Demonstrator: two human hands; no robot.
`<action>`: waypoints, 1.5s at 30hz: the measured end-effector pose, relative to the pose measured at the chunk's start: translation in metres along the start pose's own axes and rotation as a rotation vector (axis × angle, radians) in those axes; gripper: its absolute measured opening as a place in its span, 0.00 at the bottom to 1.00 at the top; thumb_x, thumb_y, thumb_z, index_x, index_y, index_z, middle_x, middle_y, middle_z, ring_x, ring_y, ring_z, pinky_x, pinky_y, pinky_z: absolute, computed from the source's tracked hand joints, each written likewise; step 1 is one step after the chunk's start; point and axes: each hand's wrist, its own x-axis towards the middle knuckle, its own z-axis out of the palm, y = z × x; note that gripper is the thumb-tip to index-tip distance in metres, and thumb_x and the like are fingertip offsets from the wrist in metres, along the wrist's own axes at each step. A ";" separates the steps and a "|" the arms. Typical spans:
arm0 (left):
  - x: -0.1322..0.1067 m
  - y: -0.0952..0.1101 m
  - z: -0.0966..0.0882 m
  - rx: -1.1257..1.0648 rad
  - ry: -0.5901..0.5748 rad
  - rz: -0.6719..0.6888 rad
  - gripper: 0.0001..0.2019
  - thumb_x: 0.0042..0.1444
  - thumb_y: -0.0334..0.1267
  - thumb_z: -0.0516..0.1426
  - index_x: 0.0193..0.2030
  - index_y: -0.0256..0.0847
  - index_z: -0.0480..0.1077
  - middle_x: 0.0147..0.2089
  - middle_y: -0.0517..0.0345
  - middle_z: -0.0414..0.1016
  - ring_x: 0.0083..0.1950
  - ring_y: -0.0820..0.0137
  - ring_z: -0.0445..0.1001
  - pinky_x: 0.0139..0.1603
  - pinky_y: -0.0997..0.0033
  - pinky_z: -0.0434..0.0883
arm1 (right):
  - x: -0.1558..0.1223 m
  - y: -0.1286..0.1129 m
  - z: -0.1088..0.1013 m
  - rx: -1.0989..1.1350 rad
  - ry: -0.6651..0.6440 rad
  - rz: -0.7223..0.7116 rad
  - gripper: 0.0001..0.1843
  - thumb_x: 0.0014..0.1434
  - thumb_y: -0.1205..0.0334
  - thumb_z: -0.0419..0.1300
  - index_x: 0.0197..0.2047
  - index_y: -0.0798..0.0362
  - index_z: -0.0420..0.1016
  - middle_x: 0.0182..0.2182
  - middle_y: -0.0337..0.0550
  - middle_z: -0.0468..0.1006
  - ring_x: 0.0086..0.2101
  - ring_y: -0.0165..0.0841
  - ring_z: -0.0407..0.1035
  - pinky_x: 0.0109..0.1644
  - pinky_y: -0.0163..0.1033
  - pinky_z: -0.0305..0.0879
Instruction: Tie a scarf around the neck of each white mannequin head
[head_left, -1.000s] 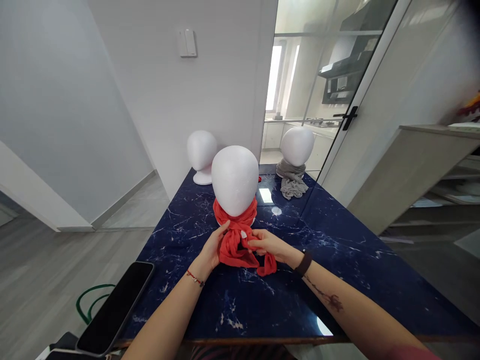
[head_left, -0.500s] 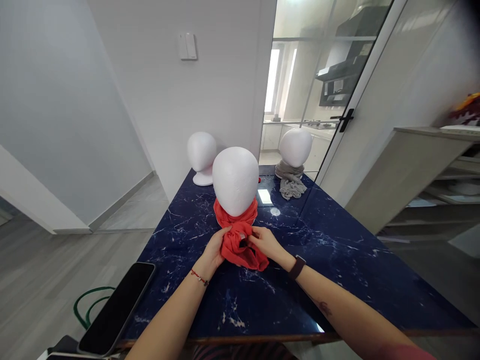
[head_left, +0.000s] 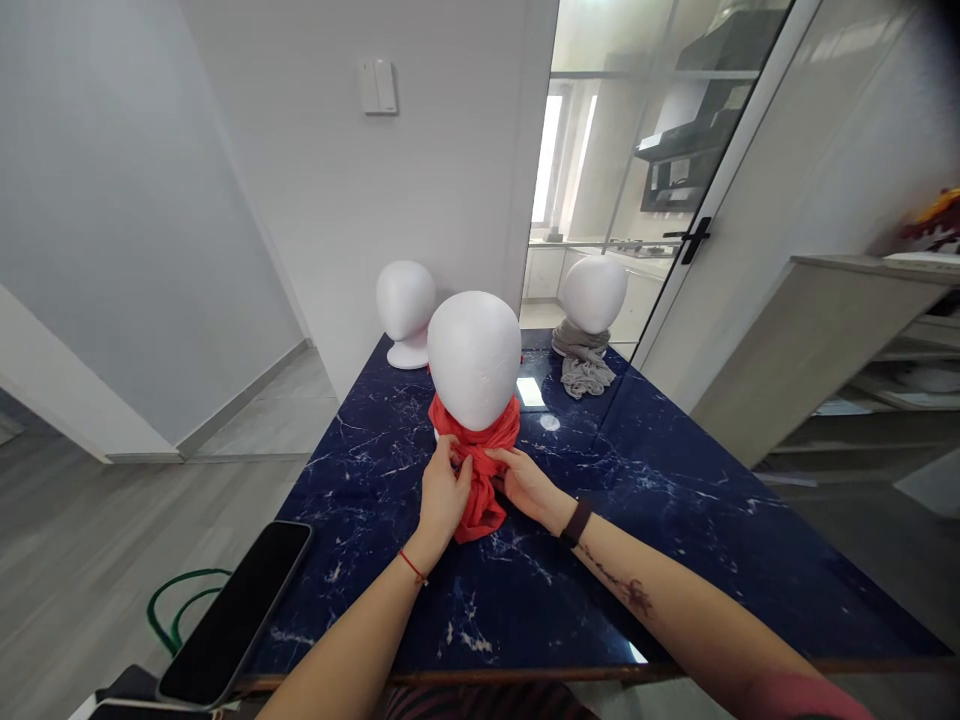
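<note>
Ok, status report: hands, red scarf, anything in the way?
Left hand and right hand gripping red fabric scarf. Scarf wrapped round neck of white foam mannequin head, tail touching dark blue marble table. Nothing blocking.

Soft red cloth scarf (head_left: 480,470); glossy marbled table (head_left: 675,520)

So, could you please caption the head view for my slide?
The left hand and right hand grip the red scarf around a foam head.
</note>
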 end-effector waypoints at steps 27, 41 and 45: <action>0.007 -0.002 0.001 0.393 -0.069 0.355 0.11 0.54 0.28 0.52 0.40 0.42 0.73 0.40 0.54 0.64 0.43 0.66 0.66 0.48 0.65 0.65 | -0.004 -0.005 0.000 0.112 -0.186 0.022 0.06 0.46 0.69 0.60 0.32 0.54 0.73 0.32 0.38 0.77 0.31 0.27 0.66 0.40 0.34 0.62; -0.005 0.006 0.001 0.146 -0.107 0.200 0.11 0.56 0.32 0.52 0.43 0.47 0.71 0.39 0.57 0.74 0.39 0.67 0.71 0.46 0.70 0.64 | 0.001 -0.005 -0.007 0.074 -0.020 -0.035 0.04 0.46 0.67 0.59 0.29 0.51 0.69 0.28 0.36 0.76 0.33 0.30 0.68 0.42 0.38 0.64; -0.007 0.009 -0.001 0.089 -0.153 0.344 0.11 0.58 0.32 0.50 0.43 0.46 0.72 0.47 0.53 0.74 0.50 0.65 0.69 0.57 0.66 0.62 | 0.000 -0.004 -0.008 0.078 -0.033 -0.064 0.08 0.45 0.66 0.63 0.31 0.51 0.71 0.30 0.35 0.76 0.32 0.28 0.68 0.42 0.38 0.65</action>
